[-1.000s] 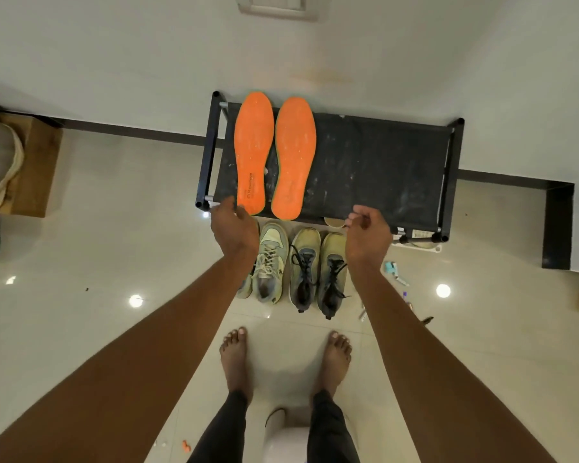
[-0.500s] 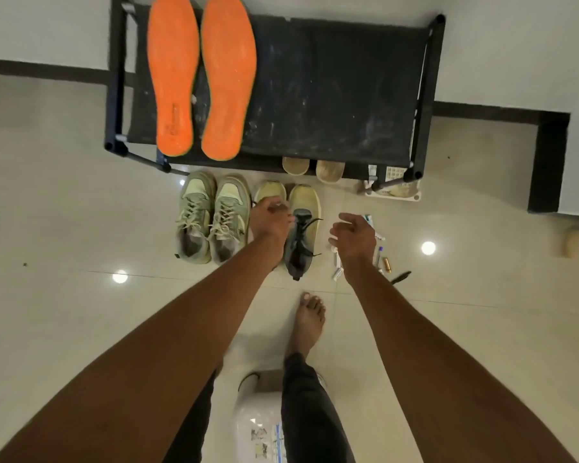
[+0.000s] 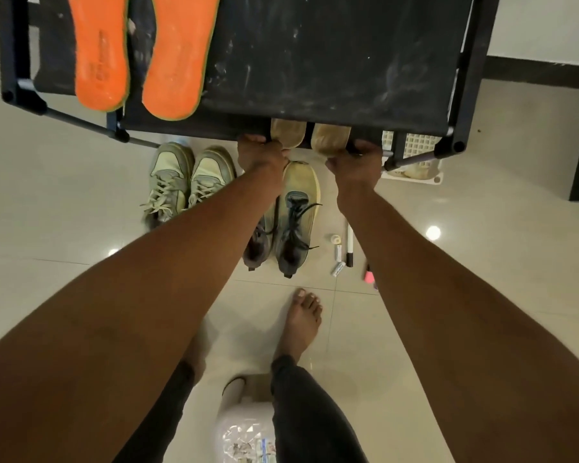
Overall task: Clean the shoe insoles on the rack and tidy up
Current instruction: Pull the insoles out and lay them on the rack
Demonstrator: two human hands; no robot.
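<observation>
While two orange insoles lie side by side on the left part of the black rack, both hands reach under its front edge toward a tan pair of insoles poking out from the shelf below; the left hand has its fingers curled round the toe of the left tan one, and the right hand grips the toe of the right one — thumb hidden. On the tiled floor stand two pairs of shoes: pale green sneakers to the left, and a yellowish pair with dark laces partly under the left forearm; just right of them lie small tubes and markers — a white basket sits under the rack's right corner.
</observation>
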